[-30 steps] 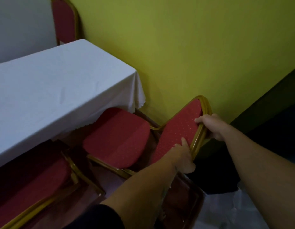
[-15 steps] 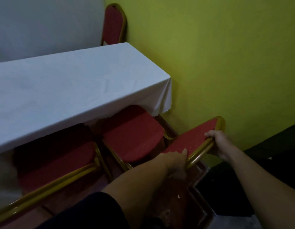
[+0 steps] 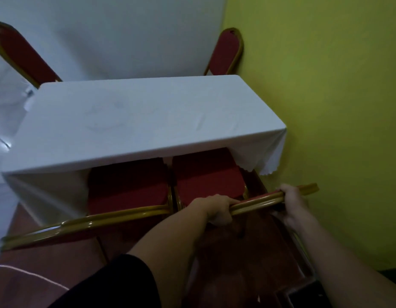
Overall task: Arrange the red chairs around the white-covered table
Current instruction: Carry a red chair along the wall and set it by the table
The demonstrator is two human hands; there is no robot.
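While both hands, left hand and right hand, clench the red chair's gold backrest rail.

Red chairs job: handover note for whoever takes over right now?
Left hand: shut on the gold top rail of the near-right chair.
Right hand: shut on the same rail, nearer the yellow wall.
That chair's seat is partly under the white-covered table, beside the near-left chair.
Two chair backs show on the far side.
Left: release, check alignment.

Red chairs with gold frames, white tablecloth, yellow-green wall.
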